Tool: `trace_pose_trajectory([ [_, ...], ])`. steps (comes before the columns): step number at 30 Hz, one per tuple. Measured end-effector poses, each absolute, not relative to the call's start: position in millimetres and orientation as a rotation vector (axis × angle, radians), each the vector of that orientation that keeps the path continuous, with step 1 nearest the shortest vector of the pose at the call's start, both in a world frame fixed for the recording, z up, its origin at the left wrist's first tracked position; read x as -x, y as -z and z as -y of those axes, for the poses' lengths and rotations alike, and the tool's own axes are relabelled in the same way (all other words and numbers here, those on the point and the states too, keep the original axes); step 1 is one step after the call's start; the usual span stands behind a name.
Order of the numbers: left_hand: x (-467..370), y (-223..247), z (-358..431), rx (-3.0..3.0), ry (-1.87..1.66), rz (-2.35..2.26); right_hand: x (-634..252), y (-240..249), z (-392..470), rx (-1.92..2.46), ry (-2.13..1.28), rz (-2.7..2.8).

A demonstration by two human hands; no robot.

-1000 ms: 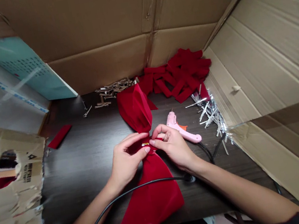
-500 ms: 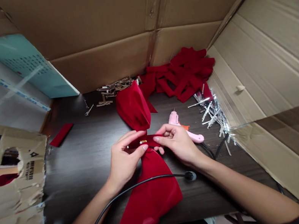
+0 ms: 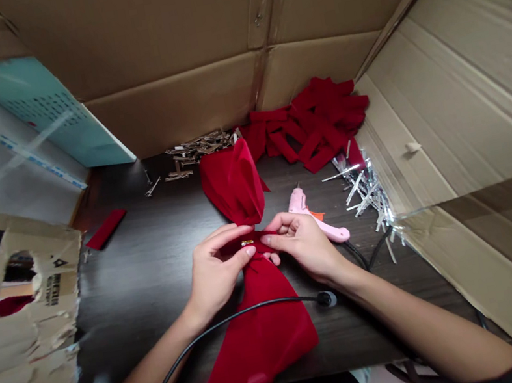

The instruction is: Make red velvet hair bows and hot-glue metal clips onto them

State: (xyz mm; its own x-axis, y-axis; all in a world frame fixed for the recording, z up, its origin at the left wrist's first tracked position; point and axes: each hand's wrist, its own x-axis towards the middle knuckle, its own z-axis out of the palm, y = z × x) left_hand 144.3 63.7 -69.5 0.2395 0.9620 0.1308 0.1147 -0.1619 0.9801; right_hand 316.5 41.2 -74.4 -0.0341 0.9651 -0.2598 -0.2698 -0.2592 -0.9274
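A large red fabric bow (image 3: pixel 272 314) lies across the dark table, its looped end pointing away and its long tail reaching toward my body. My left hand (image 3: pixel 215 268) grips its gathered middle from the left, thumb and fingers on either side. From the right, my right hand (image 3: pixel 302 243) pinches a short red fabric strip (image 3: pixel 258 242) that crosses the middle. Between the hands a small gold-coloured metal clip (image 3: pixel 247 243) shows on the strip. Just beyond my right hand lies a pink glue gun (image 3: pixel 317 214) with an orange trigger.
Red fabric strips (image 3: pixel 317 121) are heaped at the back right, metal hair clips (image 3: pixel 201 148) at the back. Silver twist ties (image 3: pixel 368 191) lie along the right cardboard wall (image 3: pixel 464 82). A single red strip (image 3: pixel 107 229) rests at left. A black cable (image 3: pixel 202 336) crosses in front.
Both hands keep their hold at the bow's middle. The bow's upper loop has shifted slightly to the right; little else differs.
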Motion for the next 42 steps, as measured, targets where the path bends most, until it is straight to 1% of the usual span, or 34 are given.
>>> trace_pose_trajectory([
  [10,-144.3,70.3,-62.1,-1.595,-1.004,-1.092,-318.0,69.6,-38.6,1.248,-1.491,0.944],
  [16,-145.8,69.8,-59.1,-1.679,-0.916,-1.065,-314.0,65.7,-35.9,1.164,-1.612,0.822],
  [24,-140.4,64.9,-60.3,-1.797,-0.864,-1.062,-319.5,60.6,-35.6,1.013,-1.699,0.819],
  [27,-140.2,63.6,-58.8,-1.834,-0.823,-1.058,-316.9,62.4,-35.2,1.063,-1.655,0.833],
  [31,-142.7,59.9,-54.5,-1.886,-0.829,-1.044,-308.1,68.9,-34.6,1.188,-1.433,0.857],
  [33,-143.7,58.2,-52.9,-1.902,-0.838,-1.038,-304.7,71.5,-34.6,1.206,-1.374,0.879],
  [38,-144.1,58.9,-52.2,-1.918,-0.839,-1.029,-301.1,71.7,-34.1,1.196,-1.392,0.88],
  [42,-144.6,59.4,-51.6,-1.932,-0.795,-1.001,-300.1,68.2,-33.3,1.098,-1.469,0.774],
])
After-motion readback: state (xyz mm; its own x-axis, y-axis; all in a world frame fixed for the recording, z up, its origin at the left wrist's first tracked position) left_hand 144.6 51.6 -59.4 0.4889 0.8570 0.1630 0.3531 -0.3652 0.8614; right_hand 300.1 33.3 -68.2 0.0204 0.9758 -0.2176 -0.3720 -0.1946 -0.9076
